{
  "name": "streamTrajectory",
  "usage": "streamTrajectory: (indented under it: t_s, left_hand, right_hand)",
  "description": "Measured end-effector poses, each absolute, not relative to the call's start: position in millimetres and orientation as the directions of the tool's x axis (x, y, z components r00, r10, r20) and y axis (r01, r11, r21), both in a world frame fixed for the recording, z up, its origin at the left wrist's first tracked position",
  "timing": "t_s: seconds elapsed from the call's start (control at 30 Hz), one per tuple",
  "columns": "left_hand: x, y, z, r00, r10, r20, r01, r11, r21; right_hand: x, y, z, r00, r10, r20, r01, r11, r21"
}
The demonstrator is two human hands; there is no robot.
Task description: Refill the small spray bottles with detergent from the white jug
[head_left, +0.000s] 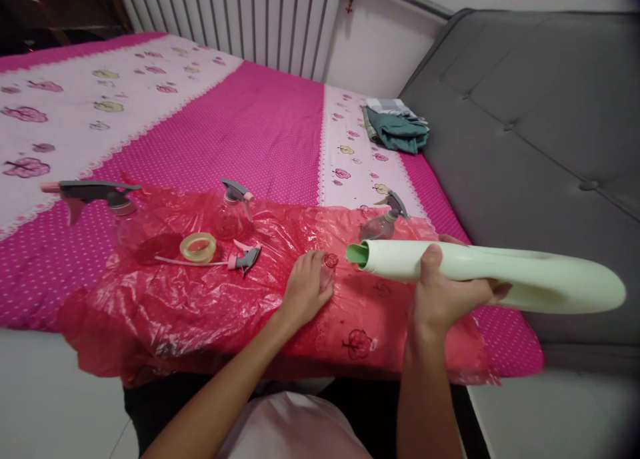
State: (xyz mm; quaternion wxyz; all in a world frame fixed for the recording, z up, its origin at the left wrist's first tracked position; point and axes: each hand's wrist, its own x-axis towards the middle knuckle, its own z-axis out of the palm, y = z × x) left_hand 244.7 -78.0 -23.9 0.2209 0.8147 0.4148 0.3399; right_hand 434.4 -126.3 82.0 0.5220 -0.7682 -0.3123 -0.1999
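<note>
My left hand is closed around a small clear bottle whose open, headless mouth faces up. In my right hand lies a large pale green plastic bottle, tipped onto its side. Its uncapped neck, with a green pouring spout, points left, close to the mouth of the clear bottle. No liquid stream shows between them. A loose grey and pink trigger spray head with a thin dip tube lies left of my left hand.
Red plastic sheeting covers the bed's near edge. On it are a large spray bottle, two smaller spray bottles and a roll of tape. Folded cloths lie by the grey headboard. A radiator stands behind.
</note>
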Motion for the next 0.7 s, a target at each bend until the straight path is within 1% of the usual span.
streamTrajectory:
  t_s: [0.1,0.4,0.57,0.7]
  left_hand:
    - [244.5,-78.1,-23.9,0.421,0.827,0.371,0.526,-0.556,0.643]
    - [244.6,-77.9,-22.8,0.423,0.827,0.371,0.523,-0.557,0.646]
    - [244.6,-78.1,-21.3,0.426,0.826,0.368,0.520,-0.556,0.648]
    - [244.5,-78.0,-21.0,0.427,0.826,0.367,0.521,-0.557,0.647]
  right_hand:
    - [433.5,-125.5,83.6,0.729,0.235,0.643,0.684,-0.266,-0.679]
    - [440.2,-124.0,70.1,0.741,0.185,0.645,0.668,-0.302,-0.680]
    - [441.8,-124.6,67.3,0.730,0.204,0.652,0.681,-0.299,-0.669]
    - [438.7,-124.8,73.1,0.734,0.203,0.648,0.678,-0.268,-0.684]
